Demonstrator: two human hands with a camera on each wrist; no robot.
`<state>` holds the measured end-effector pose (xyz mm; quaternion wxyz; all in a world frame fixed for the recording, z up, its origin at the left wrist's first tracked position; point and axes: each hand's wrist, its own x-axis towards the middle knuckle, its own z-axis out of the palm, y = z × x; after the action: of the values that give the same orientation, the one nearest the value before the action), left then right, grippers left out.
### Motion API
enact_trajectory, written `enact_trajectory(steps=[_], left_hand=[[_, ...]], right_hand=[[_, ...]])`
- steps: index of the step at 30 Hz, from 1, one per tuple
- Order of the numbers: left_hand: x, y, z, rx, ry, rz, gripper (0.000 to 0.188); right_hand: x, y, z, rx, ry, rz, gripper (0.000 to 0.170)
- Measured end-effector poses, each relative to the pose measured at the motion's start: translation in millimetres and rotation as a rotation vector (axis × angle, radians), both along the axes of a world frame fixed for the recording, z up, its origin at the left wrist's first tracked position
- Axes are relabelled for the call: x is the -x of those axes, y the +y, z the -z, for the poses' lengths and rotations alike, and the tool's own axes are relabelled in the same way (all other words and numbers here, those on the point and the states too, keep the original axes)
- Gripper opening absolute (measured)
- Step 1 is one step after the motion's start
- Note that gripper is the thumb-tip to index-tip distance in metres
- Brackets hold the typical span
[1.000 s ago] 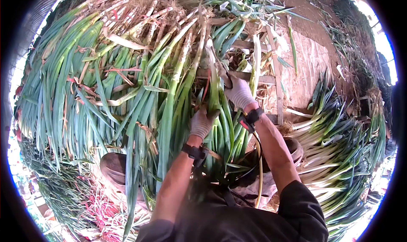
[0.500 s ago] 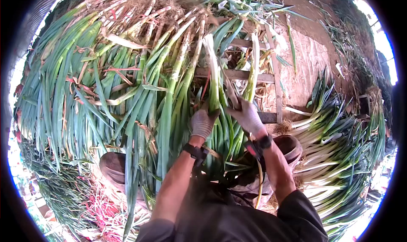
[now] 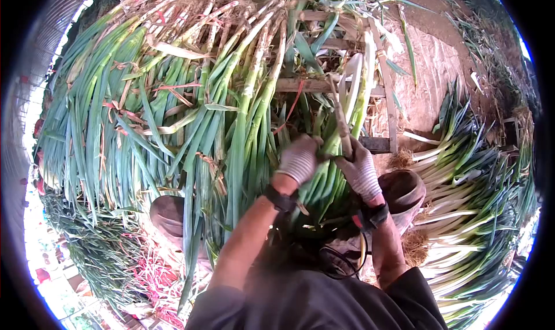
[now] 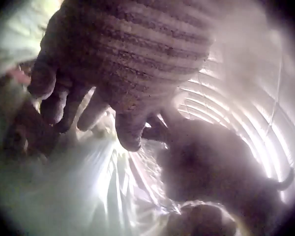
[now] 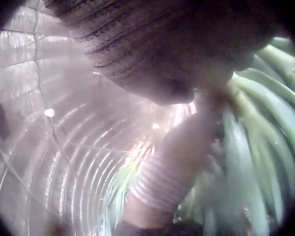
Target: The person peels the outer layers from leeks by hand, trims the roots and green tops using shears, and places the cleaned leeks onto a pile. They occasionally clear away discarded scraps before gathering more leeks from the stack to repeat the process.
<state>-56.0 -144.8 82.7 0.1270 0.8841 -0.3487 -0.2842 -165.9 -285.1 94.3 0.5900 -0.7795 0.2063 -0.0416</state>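
Note:
Two peeled green onions lie side by side, one pale stem (image 3: 350, 87) left of the other stem (image 3: 366, 69), white ends away from me. My gloved right hand (image 3: 361, 167) grips a brownish strip of outer onion skin (image 3: 340, 117), which stands up from the fist across the stems. My gloved left hand (image 3: 300, 158) is just left of the stems, at the leaves. In the left wrist view the left hand's fingers (image 4: 130, 132) point down, apart, with light between them. The right wrist view shows green leaves (image 5: 265, 118) beside the right hand; its fingertips are hidden.
A large heap of unpeeled green onions (image 3: 196, 116) covers the left. Cleaned onions (image 3: 457, 214) with white stems are piled at the right. A wooden slatted frame (image 3: 324, 86) stands ahead. Red ties and small onions (image 3: 156, 278) lie at lower left. My knees flank the work.
The left hand and the peeled green onion have moved right, beside the other stem. The right hand first drew the skin strip toward me, then moved right with it.

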Motion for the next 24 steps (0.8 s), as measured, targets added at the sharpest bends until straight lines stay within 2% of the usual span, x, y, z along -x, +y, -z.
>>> enact_trajectory(steps=[2,3,4,6,8,16,19,22,24], left_hand=[[-30,24,-12,-0.048,-0.158,-0.319,0.039],[-50,33,-8,-0.118,-0.244,-0.421,0.035],[-67,44,2,-0.187,-0.332,-0.524,0.032],[-85,68,19,-0.060,-0.516,-0.379,0.028],[-87,72,14,-0.044,-0.501,-0.388,0.030],[-98,84,17,0.051,-0.480,-0.417,0.026],[-95,84,13,0.043,-0.477,-0.420,0.027],[-93,80,9,-0.008,-0.468,-0.411,0.027],[-93,77,9,-0.014,-0.478,-0.410,0.027]], right_hand=[[-5,21,-8,0.055,0.119,-0.055,0.061],[-8,30,-10,0.060,0.233,-0.182,0.064],[-5,44,9,-0.027,0.180,-0.199,0.065],[-4,74,35,-0.058,0.008,-0.146,0.066],[-5,90,29,-0.054,0.088,-0.186,0.066],[-12,110,27,0.097,0.116,-0.207,0.049],[-26,107,31,0.067,0.088,-0.119,0.042],[-46,98,34,0.067,0.237,-0.155,0.052],[-58,95,45,0.106,0.210,-0.136,0.048]])
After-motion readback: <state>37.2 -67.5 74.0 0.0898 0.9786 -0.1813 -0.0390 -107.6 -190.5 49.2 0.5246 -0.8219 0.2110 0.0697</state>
